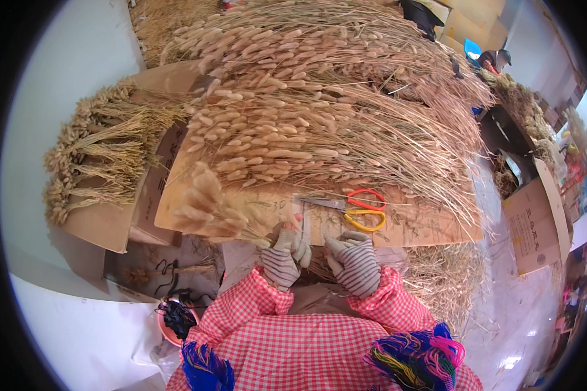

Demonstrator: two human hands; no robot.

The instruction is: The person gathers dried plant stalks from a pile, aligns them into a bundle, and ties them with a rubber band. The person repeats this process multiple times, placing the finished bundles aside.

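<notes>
My left hand (284, 251), in a striped knit glove with bare fingertips showing, holds a small bunch of dried bunny-tail grass (205, 207) by its stems at the board's near edge. The fluffy heads point up and left. My right hand (353, 259), in a matching glove, rests near the same edge with its fingers curled; whether it grips anything is hidden. Scissors (345, 204) with one red and one yellow handle lie partly spread on the wooden board (420, 227), just beyond my right hand. A large heap of dried bunny-tail grass (279, 132) covers the board behind them.
Bundled dried grass (107, 156) lies on a cardboard box (98, 222) at left. A pink bucket (169, 330) with black strips stands low at left. Loose straw (445, 283) lies below right, near another carton (533, 225). A person (494, 61) is at the far upper right.
</notes>
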